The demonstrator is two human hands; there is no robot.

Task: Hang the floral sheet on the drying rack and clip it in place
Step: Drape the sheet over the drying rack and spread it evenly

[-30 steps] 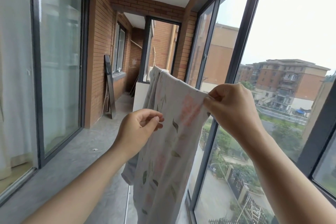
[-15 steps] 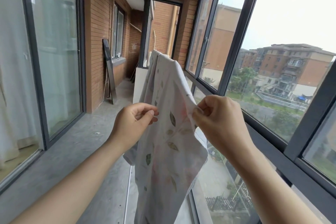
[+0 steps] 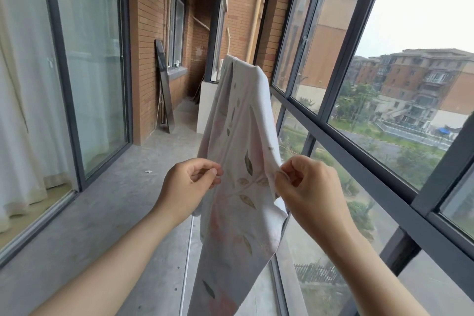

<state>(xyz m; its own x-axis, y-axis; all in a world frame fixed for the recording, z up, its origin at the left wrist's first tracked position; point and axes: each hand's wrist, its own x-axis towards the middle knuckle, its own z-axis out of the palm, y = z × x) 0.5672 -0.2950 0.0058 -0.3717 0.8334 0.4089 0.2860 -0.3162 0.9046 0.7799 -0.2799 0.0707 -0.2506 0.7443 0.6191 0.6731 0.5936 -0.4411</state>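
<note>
— As we list from the left, what is entry one?

— Item 1: concrete floor (image 3: pixel 115 213), grey, running left of and beneath the work. Hazard: any cloth that drops lands here and probably needs rewashing.

— Entry two?

— Item 2: left hand (image 3: pixel 189 182). Thumb and forefinger are closed narrow on the left edge of the floral sheet (image 3: pixel 241 151), the other fingers curled. Hazard: the pinch looks light, so a tug from the far side could pull the hem free.

— Entry three?

— Item 3: floral sheet, draped over a high support further along the balcony and hanging down between both hands. The drying rack's top bar is hidden under the cloth; only a thin white rod (image 3: pixel 187 259) shows low beside it. Hazard: the cloth sits bunched on top, so an uneven pull may slide it off sideways.

— Entry four?

— Item 4: right hand (image 3: pixel 305 187). Thumb and forefinger pinch the right edge, the remaining fingers folded. Whether a clip is in it, cannot tell. Hazard: no clip is seen on the sheet, so once released only its weight holds it.

— Last?

— Item 5: window (image 3: pixel 384 84), just beside the sheet. Hazard: a draught would lift unclipped cloth.
</note>
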